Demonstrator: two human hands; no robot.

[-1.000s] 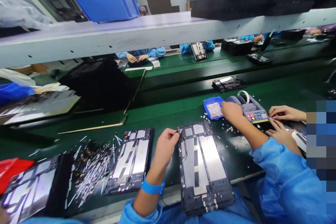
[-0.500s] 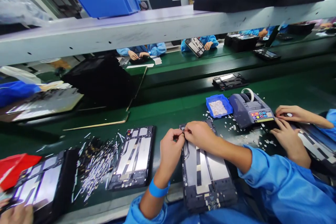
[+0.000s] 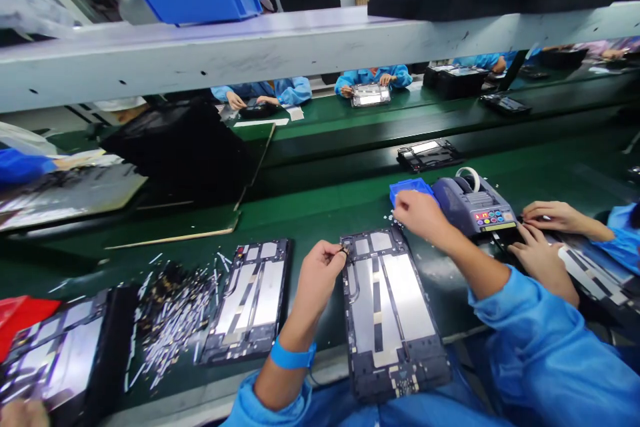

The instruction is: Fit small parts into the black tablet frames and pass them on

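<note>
Black and silver, the flat rectangular tablet-like device (image 3: 393,313) lies before you at the near edge of the dark green tabletop (image 3: 320,203). Your left hand (image 3: 320,277) pinches a tiny dark piece (image 3: 344,250) between thumb and forefinger at its upper left corner. Your right hand (image 3: 423,217) is at the open blue plastic tray (image 3: 407,187), fingers bunched; I cannot tell whether their tips hold anything. Right of that tray stands a grey tape dispenser (image 3: 473,207) with a white roll.
</note>
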